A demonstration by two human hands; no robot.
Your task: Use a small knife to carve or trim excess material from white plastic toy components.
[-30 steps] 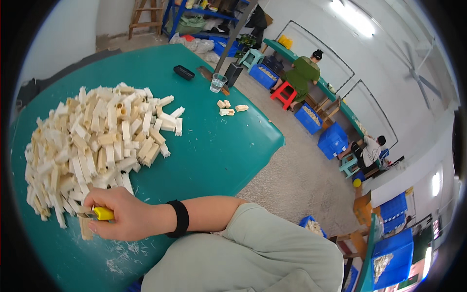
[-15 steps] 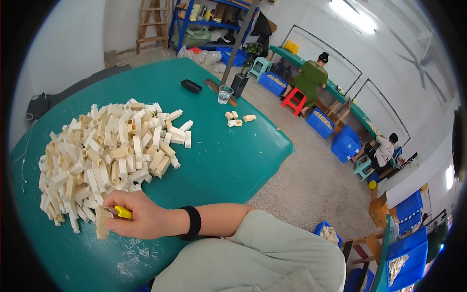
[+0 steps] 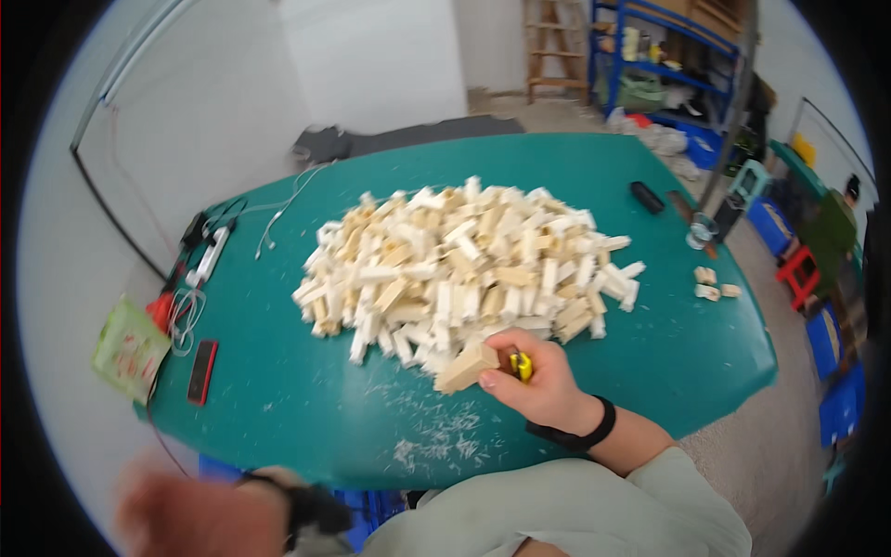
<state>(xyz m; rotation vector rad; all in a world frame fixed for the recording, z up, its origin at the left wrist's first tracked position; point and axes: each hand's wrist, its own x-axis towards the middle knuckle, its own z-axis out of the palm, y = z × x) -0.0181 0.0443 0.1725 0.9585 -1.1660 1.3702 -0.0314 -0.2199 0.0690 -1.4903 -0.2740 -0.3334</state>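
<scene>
My right hand [image 3: 548, 385] is closed round a cream square-sided block [image 3: 466, 369], pinched between thumb and fingers at the near edge of a large pile. A small yellow-handled cutting tool [image 3: 524, 367] is tucked in the same hand; its blade is not clear in this view. Similar cream and white blocks, several of them hollow, make up the pile [image 3: 455, 269] on the green table. White shavings [image 3: 441, 441] lie in front of the block. At the lower left, off the table's near edge, my left hand [image 3: 190, 511] is smeared by motion, so its fingers cannot be read.
On the green tabletop [image 3: 306, 371] at left lie a red-edged phone [image 3: 201, 373], a power strip [image 3: 213, 252] with cables and a green bag [image 3: 132, 348]. At right are a black case [image 3: 647, 197], a cup of water [image 3: 701, 232] and several separate blocks [image 3: 707, 276].
The view has swung left, bringing the table's left side in and taking most of the co-workers' area out. My left hand has come into view. The right hand still holds block and tool.
</scene>
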